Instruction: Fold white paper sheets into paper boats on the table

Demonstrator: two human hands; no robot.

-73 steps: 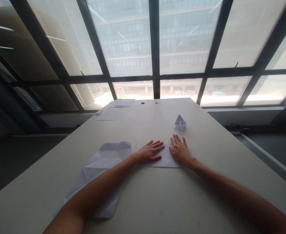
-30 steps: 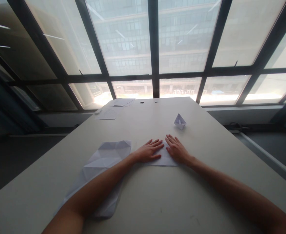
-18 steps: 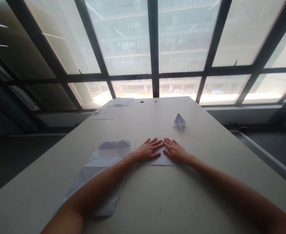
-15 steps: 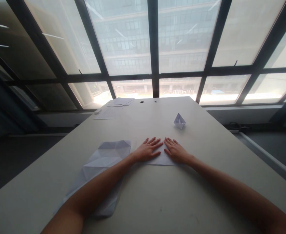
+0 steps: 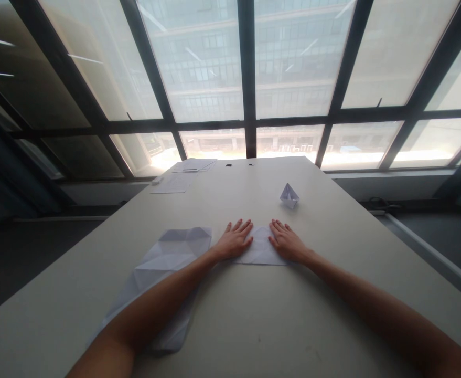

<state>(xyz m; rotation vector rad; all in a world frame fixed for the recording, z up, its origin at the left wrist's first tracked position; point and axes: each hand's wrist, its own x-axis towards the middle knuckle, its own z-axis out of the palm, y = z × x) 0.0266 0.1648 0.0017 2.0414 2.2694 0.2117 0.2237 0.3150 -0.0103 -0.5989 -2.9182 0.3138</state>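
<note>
A small white folded sheet of paper (image 5: 260,251) lies flat on the table between my hands. My left hand (image 5: 235,239) rests palm down on its left part, fingers stretched forward and slightly spread. On the right part lies my right hand (image 5: 287,240), also flat with its fingers out. Both hands cover the sheet's sides, so its full outline is hidden. Left of my left hand is a larger creased sheet of paper (image 5: 163,257), partly under my left forearm. Beyond my right hand stands a folded paper boat (image 5: 289,196).
The white table (image 5: 277,315) stretches forward to the large windows (image 5: 206,63). Papers (image 5: 194,165) and another printed sheet (image 5: 173,184) lie at its far left, with a small white item (image 5: 157,180) beside them. Dark curtains (image 5: 10,163) hang at the side.
My hands have moved apart and slightly forward over the folded sheet, uncovering more of its middle. The sheet has shifted slightly away from me. The paper boat and the creased sheet stay in place.
</note>
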